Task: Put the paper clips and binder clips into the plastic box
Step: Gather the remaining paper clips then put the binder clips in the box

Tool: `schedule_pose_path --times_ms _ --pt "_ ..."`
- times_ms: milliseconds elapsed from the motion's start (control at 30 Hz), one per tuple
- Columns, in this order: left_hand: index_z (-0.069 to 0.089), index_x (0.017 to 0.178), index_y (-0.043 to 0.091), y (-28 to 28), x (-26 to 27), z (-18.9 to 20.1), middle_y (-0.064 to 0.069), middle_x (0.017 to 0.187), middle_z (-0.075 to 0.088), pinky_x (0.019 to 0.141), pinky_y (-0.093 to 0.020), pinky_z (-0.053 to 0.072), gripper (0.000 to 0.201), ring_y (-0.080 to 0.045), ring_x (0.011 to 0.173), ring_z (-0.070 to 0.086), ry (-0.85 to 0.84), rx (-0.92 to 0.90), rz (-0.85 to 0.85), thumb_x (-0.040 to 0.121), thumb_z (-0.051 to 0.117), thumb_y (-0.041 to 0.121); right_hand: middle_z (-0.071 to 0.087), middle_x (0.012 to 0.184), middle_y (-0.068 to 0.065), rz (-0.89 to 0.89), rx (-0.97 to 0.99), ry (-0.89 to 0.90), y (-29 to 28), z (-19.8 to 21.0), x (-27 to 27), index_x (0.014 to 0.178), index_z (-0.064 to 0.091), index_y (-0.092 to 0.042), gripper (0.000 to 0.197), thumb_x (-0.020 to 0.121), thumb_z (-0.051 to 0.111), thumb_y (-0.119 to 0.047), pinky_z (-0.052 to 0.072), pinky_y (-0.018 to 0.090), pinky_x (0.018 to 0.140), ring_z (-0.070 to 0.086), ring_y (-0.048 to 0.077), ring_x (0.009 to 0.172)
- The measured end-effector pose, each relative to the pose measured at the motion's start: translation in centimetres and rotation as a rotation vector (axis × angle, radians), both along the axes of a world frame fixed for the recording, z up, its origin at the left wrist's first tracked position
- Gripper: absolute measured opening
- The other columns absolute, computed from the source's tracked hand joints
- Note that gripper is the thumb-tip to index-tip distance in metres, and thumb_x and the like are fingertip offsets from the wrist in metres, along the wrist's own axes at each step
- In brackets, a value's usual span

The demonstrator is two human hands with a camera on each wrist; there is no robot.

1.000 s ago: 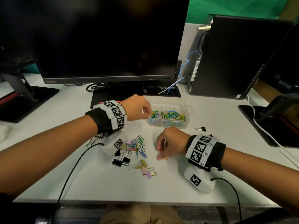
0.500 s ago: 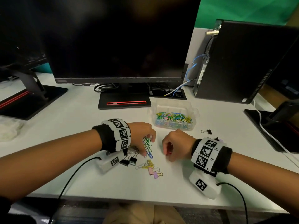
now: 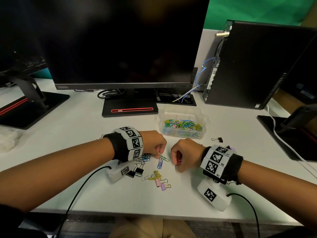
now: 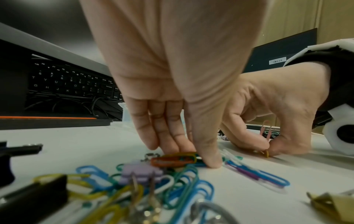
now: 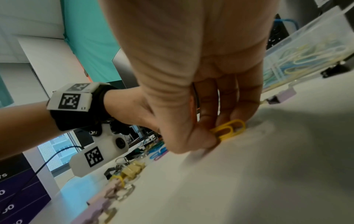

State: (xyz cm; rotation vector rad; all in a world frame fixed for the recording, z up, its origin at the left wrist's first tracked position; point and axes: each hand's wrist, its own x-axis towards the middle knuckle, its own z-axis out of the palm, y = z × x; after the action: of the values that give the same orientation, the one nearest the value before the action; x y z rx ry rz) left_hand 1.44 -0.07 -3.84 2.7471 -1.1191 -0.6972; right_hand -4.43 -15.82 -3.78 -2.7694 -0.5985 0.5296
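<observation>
**Both hands down on the loose clips**

Count on the table (image 3: 72, 134): one clear plastic box (image 3: 183, 124) holding a heap of coloured paper clips. One black binder clip (image 3: 217, 139) lies alone to the box's right. Near the left wrist sit two black binder clips (image 3: 136, 171); nearer the table edge, one pink binder clip (image 3: 157, 182) and one purple binder clip (image 3: 163, 186) lie side by side. The loose paper clips (image 3: 161, 161) overlap too much for an exact count.

Left hand (image 3: 154, 143): knuckles up, fingers pointing down, fingertips (image 4: 211, 162) pressing on the clip pile — thumb and fingers closing around an orange paper clip (image 4: 170, 161).

Right hand (image 3: 185, 153): curled, thumb and fingers pinching a yellow paper clip (image 5: 229, 128) at the table surface.

Change since a second ago: the left hand has come back from the box to the pile; the right hand stays low at the same spot.
</observation>
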Motion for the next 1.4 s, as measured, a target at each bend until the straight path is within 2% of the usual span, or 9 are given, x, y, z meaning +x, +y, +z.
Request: schedule_pose_path --times_ms 133,333,433,567,700,833,1000,1133,1400 --pt "0.061 0.107 0.004 -0.2 -0.1 -0.2 -0.01 0.108 0.065 0.038 0.001 0.032 0.022 0.0 0.06 0.043 0.005 0.024 -0.004 0.089 0.06 0.018 0.053 0.055 -0.015 -0.016 0.008 0.002 -0.5 0.5 0.4 0.066 0.064 -0.02 0.016 0.063 0.071 -0.006 0.044 0.015 0.056 0.05 0.003 0.051" --pt "0.062 0.104 0.006 -0.1 -0.2 -0.4 -0.009 0.108 0.064 0.062 -0.016 0.034 0.019 -0.01 0.082 0.047 -0.033 0.043 -0.07 0.089 0.06 0.017 0.059 0.068 -0.007 -0.217 0.14 -0.259 -2.1 4.0 4.9 0.072 0.068 -0.015 0.013 0.07 0.068 -0.002 0.043 0.012 0.063 0.054 0.004 0.062" --pt "0.064 0.101 0.006 0.1 -0.2 -0.3 -0.008 0.105 0.065 0.061 -0.013 0.034 0.017 -0.01 0.081 0.048 -0.034 0.008 -0.072 0.087 0.062 0.016 0.068 0.083 0.004 -0.309 0.178 -0.381 -3.4 4.6 7.5 0.077 0.07 -0.009 0.01 0.072 0.069 -0.001 0.052 0.024 0.077 0.058 0.012 0.074" --pt "0.064 0.101 0.007 0.3 -0.1 -0.3 -0.008 0.103 0.067 0.056 -0.007 0.034 0.016 -0.008 0.079 0.05 -0.02 -0.003 -0.06 0.087 0.062 0.015 0.058 0.106 0.005 -0.345 0.05 -0.396 -4.3 3.2 8.8 0.092 0.069 -0.015 0.018 0.074 0.074 -0.016 0.041 0.025 0.075 0.055 0.018 0.088" --pt "0.064 0.101 0.007 0.5 0.3 0.4 -0.004 0.098 0.066 0.052 -0.003 0.034 0.015 -0.006 0.072 0.048 -0.04 -0.041 -0.04 0.089 0.059 0.015 0.048 0.097 0.001 -0.215 0.054 -0.431 -3.1 2.1 6.5 0.09 0.066 -0.016 0.014 0.076 0.068 -0.016 0.04 0.025 0.075 0.046 0.015 0.082" --pt "0.066 0.097 0.011 0.6 1.7 2.4 0.009 0.081 0.055 0.064 -0.014 0.038 0.013 -0.004 0.07 0.05 -0.171 -0.152 0.042 0.088 0.06 0.017 0.064 0.082 -0.002 0.008 0.034 -0.214 -1.7 1.0 2.7 0.081 0.069 -0.014 0.008 0.074 0.066 -0.011 0.039 0.02 0.069 0.051 0.008 0.066" --pt "0.065 0.094 0.011 -0.3 4.0 4.3 0.009 0.08 0.055 0.073 -0.023 0.043 0.013 -0.01 0.078 0.054 -0.26 -0.318 0.121 0.086 0.063 0.02 0.062 0.113 0.001 0.194 0.103 -0.044 0.0 0.3 0.0 0.113 0.066 -0.024 0.035 0.078 0.071 -0.023 0.043 0.021 0.084 0.059 0.017 0.096" --pt "0.064 0.096 0.009 -2.3 4.7 4.4 0.007 0.084 0.056 0.067 -0.019 0.041 0.013 -0.008 0.074 0.05 -0.268 -0.363 0.112 0.086 0.064 0.019 0.054 0.129 0.008 0.293 0.092 -0.04 1.1 -0.3 -0.8 0.118 0.065 -0.021 0.033 0.085 0.064 -0.019 0.035 0.021 0.095 0.051 0.02 0.117" --pt "0.068 0.095 0.009 -4.9 5.4 3.4 -0.006 0.101 0.069 0.073 -0.023 0.04 0.013 -0.013 0.08 0.055 -0.264 -0.355 0.156 0.084 0.066 0.016 0.058 0.127 0.006 0.318 0.057 -0.036 -0.1 -0.5 -0.7 0.108 0.07 -0.015 0.026 0.083 0.064 -0.013 0.039 0.024 0.092 0.058 0.02 0.109"
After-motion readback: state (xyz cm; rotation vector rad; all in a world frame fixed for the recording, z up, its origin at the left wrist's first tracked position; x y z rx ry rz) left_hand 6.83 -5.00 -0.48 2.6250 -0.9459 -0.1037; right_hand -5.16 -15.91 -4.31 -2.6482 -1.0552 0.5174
